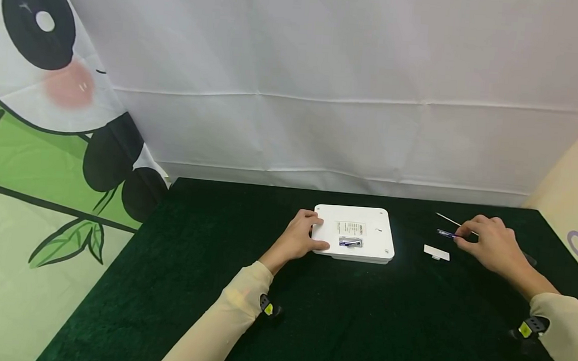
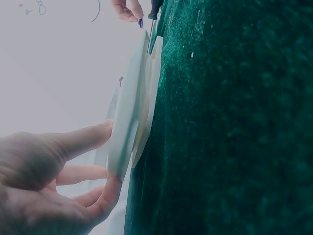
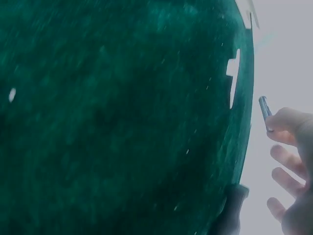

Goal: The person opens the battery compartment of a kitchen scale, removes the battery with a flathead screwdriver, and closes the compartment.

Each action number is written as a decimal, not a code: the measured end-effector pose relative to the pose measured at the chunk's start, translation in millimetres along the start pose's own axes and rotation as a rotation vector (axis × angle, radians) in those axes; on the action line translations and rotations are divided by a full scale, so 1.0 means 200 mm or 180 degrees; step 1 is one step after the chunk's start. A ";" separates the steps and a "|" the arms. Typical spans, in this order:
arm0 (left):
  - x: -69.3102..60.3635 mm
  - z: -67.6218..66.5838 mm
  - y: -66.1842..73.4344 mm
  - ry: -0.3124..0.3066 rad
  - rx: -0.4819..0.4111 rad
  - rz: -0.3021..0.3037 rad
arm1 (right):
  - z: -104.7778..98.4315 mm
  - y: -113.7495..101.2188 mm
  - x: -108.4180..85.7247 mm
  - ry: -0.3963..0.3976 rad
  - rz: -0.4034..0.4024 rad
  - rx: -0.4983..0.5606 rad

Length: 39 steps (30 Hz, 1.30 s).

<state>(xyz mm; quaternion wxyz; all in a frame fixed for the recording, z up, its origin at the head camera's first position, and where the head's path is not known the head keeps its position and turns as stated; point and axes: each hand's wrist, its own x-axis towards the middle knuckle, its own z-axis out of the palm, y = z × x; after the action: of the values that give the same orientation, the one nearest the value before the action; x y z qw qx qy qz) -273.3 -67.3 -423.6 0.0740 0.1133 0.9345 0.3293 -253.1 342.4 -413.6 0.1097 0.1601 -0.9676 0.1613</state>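
Pinching a battery [image 1: 444, 234] in its fingers, the right hand [image 1: 490, 244] hovers near a cover [image 1: 437, 252]; the left hand [image 1: 296, 237] grips the white device [image 1: 371, 238] by its edge.

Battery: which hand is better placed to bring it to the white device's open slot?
Right, probably: the right hand pinches the battery, while the left hand grips the edge of the white device and looks better suited to steadying it.

White device [image 1: 373, 238] label-up, slim blue battery [image 1: 446, 234] aloft
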 end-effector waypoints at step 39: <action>0.06 0.01 0.03 0.0040 -0.0012 -0.0087 | 0.06 0.23 -0.02 0.0007 0.0148 -0.0212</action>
<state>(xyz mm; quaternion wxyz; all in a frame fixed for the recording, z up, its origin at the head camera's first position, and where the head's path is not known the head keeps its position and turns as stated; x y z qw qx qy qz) -284.2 -59.2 -422.4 0.0728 0.0983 0.9358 0.3308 -267.1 380.0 -438.6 0.1123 0.1336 -0.9758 0.1317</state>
